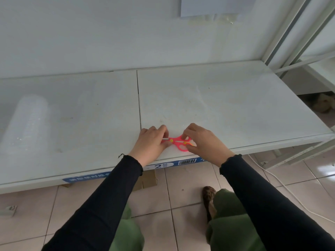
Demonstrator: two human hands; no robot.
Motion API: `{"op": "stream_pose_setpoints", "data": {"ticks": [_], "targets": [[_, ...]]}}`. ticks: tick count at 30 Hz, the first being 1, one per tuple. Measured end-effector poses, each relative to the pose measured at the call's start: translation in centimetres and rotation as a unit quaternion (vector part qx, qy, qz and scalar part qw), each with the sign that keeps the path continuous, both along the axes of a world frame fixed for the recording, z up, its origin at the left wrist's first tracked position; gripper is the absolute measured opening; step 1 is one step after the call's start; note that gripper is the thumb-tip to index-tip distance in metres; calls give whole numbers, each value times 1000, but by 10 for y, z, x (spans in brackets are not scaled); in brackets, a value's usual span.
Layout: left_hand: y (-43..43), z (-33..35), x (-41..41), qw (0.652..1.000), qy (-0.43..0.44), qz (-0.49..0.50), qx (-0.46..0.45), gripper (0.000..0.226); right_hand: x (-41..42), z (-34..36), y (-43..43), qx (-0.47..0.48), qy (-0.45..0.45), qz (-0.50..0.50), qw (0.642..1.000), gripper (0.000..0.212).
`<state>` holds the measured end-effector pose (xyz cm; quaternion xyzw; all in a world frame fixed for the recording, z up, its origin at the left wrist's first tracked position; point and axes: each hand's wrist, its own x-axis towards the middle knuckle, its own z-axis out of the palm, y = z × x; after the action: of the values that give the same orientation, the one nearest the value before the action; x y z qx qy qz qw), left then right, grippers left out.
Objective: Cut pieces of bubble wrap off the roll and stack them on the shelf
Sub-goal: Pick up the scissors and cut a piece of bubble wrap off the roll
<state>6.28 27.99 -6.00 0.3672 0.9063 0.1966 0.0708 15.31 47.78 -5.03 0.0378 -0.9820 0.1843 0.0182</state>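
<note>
On white shelf (217, 98), pink scissors (178, 141)

— Where does the view look from?
— From my head, wide-angle, facing forward and down over the shelf (217, 105).
— How near?
— Close: my sleeves fill the near edge, the wall stands far. Only this one view.

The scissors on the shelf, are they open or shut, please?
Shut, apparently: the pink scissors lie flat, handle loops close together; the left hand hides most of the blades.
</note>
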Motion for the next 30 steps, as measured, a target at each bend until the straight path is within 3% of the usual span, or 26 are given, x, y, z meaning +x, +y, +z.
{"op": "stream_pose_setpoints", "data": {"ticks": [2,5,7,11,13,15,18,20,23,30], "targets": [[-2,10,2,986,-132,45,86,11,1,3,-2,1,30,-4,1000,12],[-3,26,2,928,-291,84,217,7,0,11,-3,0,76,-16,997,16],[-4,36,1,902,-337,92,256,5,-1,15,-3,2,90,-26,996,22],[0,47,2,883,-358,89,289,11,-2,14,1,-22,102,-59,993,22],[4,46,0,868,-338,119,343,17,-6,13,11,-98,117,-115,981,22],[7,37,-8,891,-243,166,345,23,-12,12,26,-158,138,-191,959,21],[14,13,-21,962,-74,162,208,27,-22,5,50,-217,136,-299,919,25],[19,-4,-28,984,-19,134,117,30,-30,-6,62,-207,119,-340,910,27],[25,-20,-34,990,24,123,66,33,-41,-20,70,-176,101,-371,906,32],[29,-27,-39,984,49,135,104,5,-58,-29,61,-204,101,-390,892,29]]}}
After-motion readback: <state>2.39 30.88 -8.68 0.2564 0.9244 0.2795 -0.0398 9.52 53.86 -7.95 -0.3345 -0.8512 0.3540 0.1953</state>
